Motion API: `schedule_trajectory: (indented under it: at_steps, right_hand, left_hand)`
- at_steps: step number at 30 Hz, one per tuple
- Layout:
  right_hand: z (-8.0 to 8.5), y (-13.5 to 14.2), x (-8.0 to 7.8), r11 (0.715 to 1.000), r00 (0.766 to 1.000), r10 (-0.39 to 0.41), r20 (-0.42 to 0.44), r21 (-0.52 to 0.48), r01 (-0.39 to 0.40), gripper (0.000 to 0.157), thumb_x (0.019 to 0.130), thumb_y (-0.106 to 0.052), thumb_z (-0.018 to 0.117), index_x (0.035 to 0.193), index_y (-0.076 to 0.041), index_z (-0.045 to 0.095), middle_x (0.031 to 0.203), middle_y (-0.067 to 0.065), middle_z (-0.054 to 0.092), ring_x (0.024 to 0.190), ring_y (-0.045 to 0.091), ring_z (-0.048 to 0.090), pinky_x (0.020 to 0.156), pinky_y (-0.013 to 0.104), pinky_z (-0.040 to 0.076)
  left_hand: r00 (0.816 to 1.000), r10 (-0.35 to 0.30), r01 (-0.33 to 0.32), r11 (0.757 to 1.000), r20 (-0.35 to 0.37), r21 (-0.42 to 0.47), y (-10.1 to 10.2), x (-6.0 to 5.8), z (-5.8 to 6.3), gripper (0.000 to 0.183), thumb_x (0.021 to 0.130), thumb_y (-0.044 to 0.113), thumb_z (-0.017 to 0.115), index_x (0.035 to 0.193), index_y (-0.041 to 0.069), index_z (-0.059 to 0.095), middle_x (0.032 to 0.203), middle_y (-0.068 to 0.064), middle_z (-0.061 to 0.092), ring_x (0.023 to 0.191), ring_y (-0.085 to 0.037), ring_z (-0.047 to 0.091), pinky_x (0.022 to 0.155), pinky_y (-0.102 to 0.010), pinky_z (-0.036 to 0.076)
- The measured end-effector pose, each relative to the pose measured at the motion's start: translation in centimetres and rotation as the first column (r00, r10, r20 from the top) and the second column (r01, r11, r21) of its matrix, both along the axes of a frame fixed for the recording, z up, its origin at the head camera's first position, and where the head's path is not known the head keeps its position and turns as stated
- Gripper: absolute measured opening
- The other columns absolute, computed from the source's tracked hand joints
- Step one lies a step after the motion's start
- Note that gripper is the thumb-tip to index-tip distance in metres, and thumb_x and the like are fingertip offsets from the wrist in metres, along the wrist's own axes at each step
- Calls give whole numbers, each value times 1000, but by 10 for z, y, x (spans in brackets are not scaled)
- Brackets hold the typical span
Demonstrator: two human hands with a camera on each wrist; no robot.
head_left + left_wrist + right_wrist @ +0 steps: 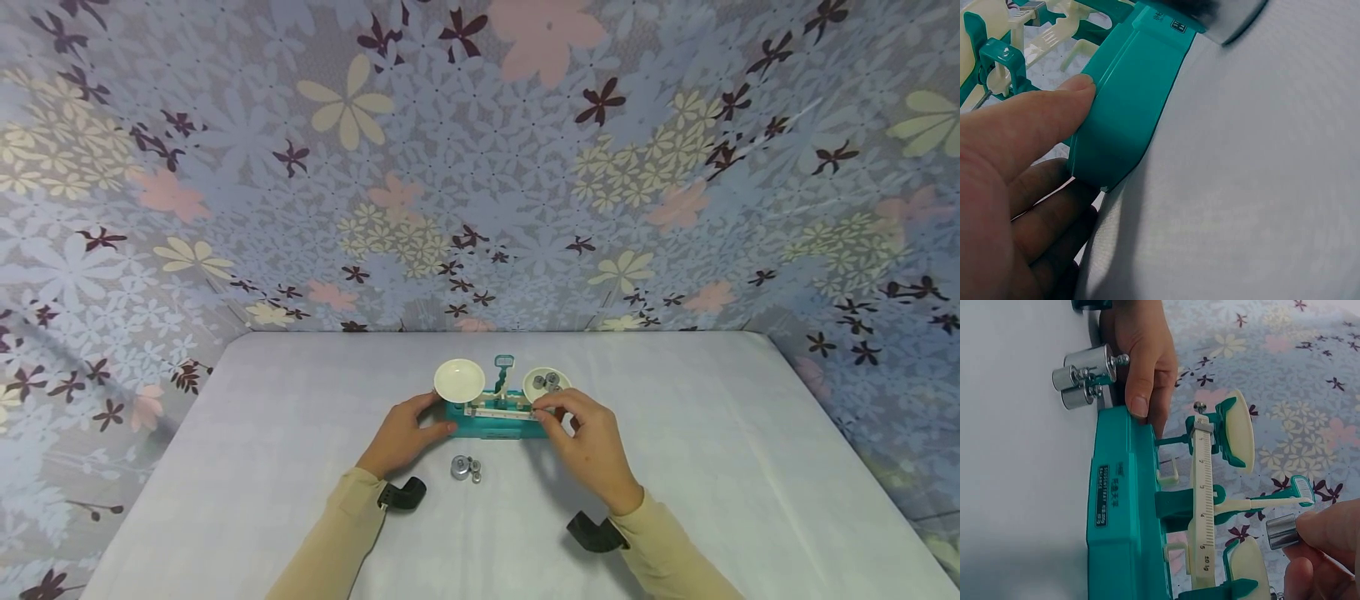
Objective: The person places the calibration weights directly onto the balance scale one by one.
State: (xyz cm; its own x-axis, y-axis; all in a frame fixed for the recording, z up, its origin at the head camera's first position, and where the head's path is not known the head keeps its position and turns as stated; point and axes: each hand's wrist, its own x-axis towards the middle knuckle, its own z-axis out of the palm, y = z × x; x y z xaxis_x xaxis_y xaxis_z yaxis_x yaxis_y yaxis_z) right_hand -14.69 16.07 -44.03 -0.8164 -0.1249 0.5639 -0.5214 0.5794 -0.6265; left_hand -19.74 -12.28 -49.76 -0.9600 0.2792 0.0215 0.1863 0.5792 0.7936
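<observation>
A teal balance scale (501, 423) with two cream pans stands on the table. My left hand (402, 433) grips the left end of its base, the thumb (1072, 94) along the near edge and the other fingers around the end. Between thumb and fingertips, my right hand (588, 442) pinches a small silver cylindrical weight (1282, 532), held beside the beam close to the right pan (529, 392). In that pan lie metal weights (552, 379). The left pan (459, 381) shows a bare surface. In the right wrist view, the graduated beam (1204, 500) has a slider (1203, 427) near its low-number end.
In front of the base, several knobbed silver weights (461, 467) of different sizes stand on the white tablecloth (300, 375). Flower-patterned cloth (480, 208) hangs behind the table and at both sides. A dark wrist-worn device (597, 533) juts out under each forearm.
</observation>
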Motion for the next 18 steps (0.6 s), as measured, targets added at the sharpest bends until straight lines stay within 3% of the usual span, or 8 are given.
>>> schedule_trajectory:
  at_steps: [18]
  right_hand:
    - [-1,0,-6,999,997,-41,-58,26,43,18,86,-3,79,98,-15,74,88,-9,65,73,6,52,54,23,38]
  left_hand:
    - [1000,-1,1,1000,3,8,0,0,-1,70,89,39,76,145,3,53,147,-14,53,140,-34,44,118,-52,33]
